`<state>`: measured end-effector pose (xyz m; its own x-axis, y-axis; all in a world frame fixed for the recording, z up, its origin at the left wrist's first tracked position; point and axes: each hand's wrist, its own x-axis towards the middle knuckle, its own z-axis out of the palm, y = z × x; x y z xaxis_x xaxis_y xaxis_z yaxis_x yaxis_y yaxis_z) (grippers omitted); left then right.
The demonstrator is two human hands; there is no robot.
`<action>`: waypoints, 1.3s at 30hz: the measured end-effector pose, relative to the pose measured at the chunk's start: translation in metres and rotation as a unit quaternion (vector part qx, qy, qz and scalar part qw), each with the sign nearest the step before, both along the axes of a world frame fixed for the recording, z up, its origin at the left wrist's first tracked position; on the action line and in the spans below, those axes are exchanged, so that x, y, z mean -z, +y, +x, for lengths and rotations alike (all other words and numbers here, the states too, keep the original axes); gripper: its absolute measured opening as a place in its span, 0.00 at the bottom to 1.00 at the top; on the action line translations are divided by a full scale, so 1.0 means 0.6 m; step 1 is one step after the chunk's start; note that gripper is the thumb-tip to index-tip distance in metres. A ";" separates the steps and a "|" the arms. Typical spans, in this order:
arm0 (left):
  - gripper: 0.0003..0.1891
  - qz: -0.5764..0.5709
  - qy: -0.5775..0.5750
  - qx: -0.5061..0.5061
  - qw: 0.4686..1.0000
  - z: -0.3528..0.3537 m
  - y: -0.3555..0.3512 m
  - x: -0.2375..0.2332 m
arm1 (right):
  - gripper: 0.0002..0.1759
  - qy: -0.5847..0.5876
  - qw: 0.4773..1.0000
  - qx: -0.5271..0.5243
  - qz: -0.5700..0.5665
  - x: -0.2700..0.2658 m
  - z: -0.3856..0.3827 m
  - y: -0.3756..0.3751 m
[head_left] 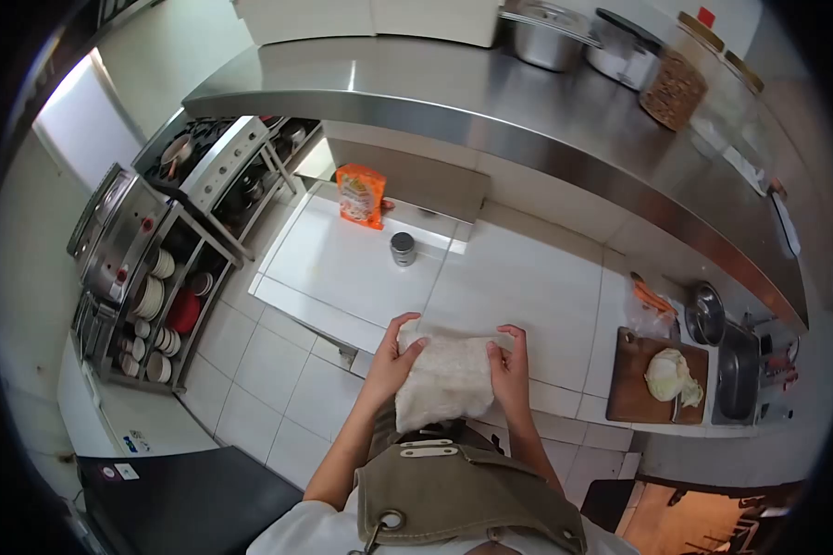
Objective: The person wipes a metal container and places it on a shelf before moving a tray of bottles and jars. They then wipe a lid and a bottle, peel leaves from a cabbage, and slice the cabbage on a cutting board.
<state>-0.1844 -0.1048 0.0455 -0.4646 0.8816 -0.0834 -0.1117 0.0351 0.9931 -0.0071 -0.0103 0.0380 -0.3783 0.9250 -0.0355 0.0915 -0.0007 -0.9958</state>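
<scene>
A whitish cloth hangs between my two hands, over the front edge of the white tiled counter. My left hand pinches its upper left corner, thumb on top. At the upper right corner my right hand grips it the same way. The cloth is spread out and its lower edge falls in front of my apron. Beyond my left hand, a small jar with a dark lid stands on the counter. An orange packet stands farther back.
To the right lie a cutting board with cabbage and a knife, a bag of carrots, a metal bowl and a sink. A steel shelf overhangs the back. Dish racks and a stove stand left.
</scene>
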 end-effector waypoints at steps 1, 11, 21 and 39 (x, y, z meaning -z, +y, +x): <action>0.18 -0.045 0.008 0.003 0.999 -0.009 -0.010 -0.002 | 0.13 -0.021 0.999 -0.027 0.004 0.009 -0.009 0.005; 0.24 -0.237 0.267 0.317 0.879 -0.127 -0.122 0.020 | 0.21 -0.150 0.966 -0.210 0.013 0.075 -0.209 0.079; 0.12 -0.206 0.303 0.036 0.930 -0.371 -0.163 -0.002 | 0.38 -0.236 0.941 -0.050 0.239 0.091 -0.384 0.175; 0.13 0.060 0.119 -0.265 0.955 -0.579 -0.101 -0.002 | 0.35 -0.230 0.826 -0.029 0.514 -0.605 -0.463 0.155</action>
<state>-0.5317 -0.1656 0.0465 -0.8416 0.5135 0.1674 0.1478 -0.0792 0.9858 -0.2849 0.0829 0.4011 -0.5875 0.5372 0.6052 0.4305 0.8408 -0.3284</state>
